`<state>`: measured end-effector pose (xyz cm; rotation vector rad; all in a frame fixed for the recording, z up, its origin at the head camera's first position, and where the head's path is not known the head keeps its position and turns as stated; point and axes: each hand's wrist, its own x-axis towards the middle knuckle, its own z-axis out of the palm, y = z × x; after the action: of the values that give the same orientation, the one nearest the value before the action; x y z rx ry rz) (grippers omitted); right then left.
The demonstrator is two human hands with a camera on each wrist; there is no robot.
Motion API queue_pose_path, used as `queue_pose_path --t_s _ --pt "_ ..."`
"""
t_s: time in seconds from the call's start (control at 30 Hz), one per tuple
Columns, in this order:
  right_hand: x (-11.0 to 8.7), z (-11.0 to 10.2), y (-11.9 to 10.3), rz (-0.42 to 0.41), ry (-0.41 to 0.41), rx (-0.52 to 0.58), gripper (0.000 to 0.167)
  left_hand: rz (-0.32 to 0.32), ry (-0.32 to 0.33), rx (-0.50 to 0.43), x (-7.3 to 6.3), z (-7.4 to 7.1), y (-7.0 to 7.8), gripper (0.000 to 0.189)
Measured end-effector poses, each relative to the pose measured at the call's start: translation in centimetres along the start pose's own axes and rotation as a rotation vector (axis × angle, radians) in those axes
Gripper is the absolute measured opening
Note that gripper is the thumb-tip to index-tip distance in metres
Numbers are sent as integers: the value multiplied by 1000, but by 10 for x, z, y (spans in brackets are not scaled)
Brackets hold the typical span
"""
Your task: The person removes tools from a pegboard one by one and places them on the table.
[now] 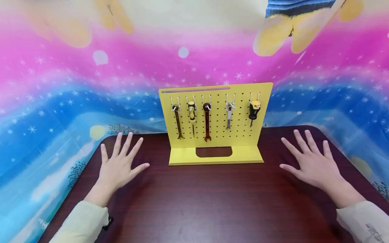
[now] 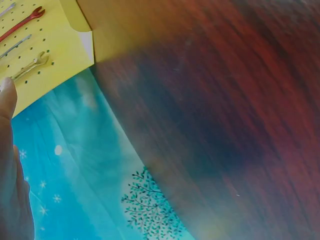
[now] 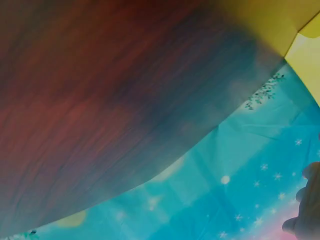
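My left hand (image 1: pixel 117 168), fingers spread and straight, is over the left side of the dark wooden table (image 1: pixel 194 199), holding nothing. On the right side my right hand (image 1: pixel 317 165) is spread the same way, also with nothing in it. Between them, towards the back, stands a yellow pegboard (image 1: pixel 217 125). On its hooks hang, from left to right, a combination wrench (image 1: pixel 178 125), a screwdriver with a yellow and black handle (image 1: pixel 191 113), a reddish wrench (image 1: pixel 207 123), a small silver wrench-like tool (image 1: pixel 229 118) and a stubby screwdriver with a black and yellow handle (image 1: pixel 254 110).
A printed cloth (image 1: pixel 133 81) with snowflakes hangs behind the table and along its sides. The pegboard's foot (image 1: pixel 182 157) has a cut-out in its middle. A dark item (image 1: pixel 107 223) shows at the left sleeve's cuff.
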<state>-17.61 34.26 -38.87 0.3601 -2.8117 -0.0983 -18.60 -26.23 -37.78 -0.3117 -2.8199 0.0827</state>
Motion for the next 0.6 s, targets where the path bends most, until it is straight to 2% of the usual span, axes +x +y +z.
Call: queue_pose_path --t_s 0.6 --pt "39 -7 -63 -47 -7 99 86 114 166 -79 27 -21 16 85"
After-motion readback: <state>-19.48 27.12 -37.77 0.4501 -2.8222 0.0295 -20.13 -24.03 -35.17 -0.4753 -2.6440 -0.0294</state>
